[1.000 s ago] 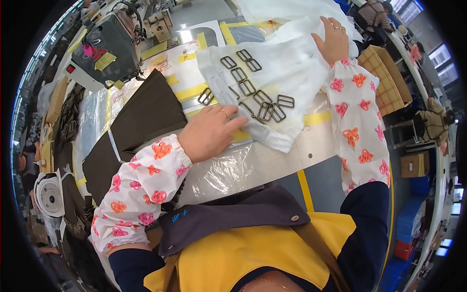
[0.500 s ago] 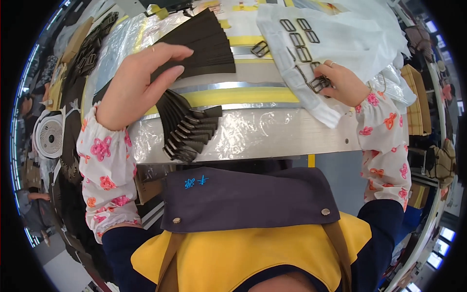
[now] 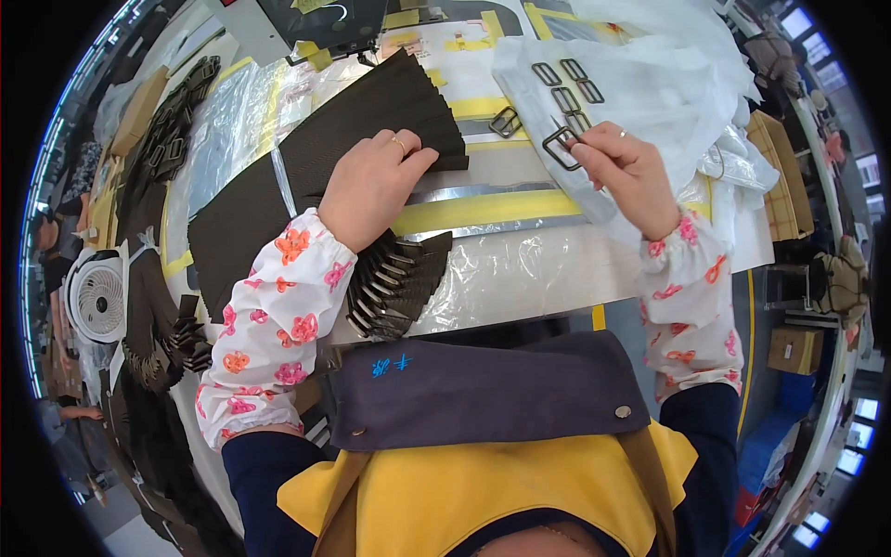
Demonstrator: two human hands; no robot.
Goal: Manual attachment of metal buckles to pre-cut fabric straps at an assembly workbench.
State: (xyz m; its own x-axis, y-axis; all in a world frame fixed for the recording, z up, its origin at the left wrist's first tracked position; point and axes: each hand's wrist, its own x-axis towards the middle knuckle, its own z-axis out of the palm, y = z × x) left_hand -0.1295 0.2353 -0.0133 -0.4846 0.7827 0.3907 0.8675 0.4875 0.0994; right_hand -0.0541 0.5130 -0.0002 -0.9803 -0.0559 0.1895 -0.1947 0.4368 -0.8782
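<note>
A fanned bundle of black webbing straps (image 3: 371, 102) lies across the table, bound with a pale tie. My left hand (image 3: 376, 181) is over its right side, fingers curled and closed at a strap's edge; the thumb is mostly hidden. Between thumb and fingertips my right hand (image 3: 626, 167) pinches a dark metal slide buckle (image 3: 560, 148), raised over white plastic sheeting (image 3: 650, 93). Several similar loose buckles (image 3: 564, 100) lie on that sheeting, and one more (image 3: 505, 122) sits just left of it. Below my left wrist hang folded strap ends with metal pieces (image 3: 399, 278).
Dark machine parts (image 3: 325, 28) stand at the far edge. More black straps with buckles (image 3: 167, 139) lie at the left, near a white fan (image 3: 96, 292). Yellow tape strips (image 3: 501, 212) cross the table. A cardboard box (image 3: 780, 172) stands at the right.
My left hand has moved right and closed at the straps, where it was open before. My right hand has lifted a buckle from the sheeting and shifted slightly left.
</note>
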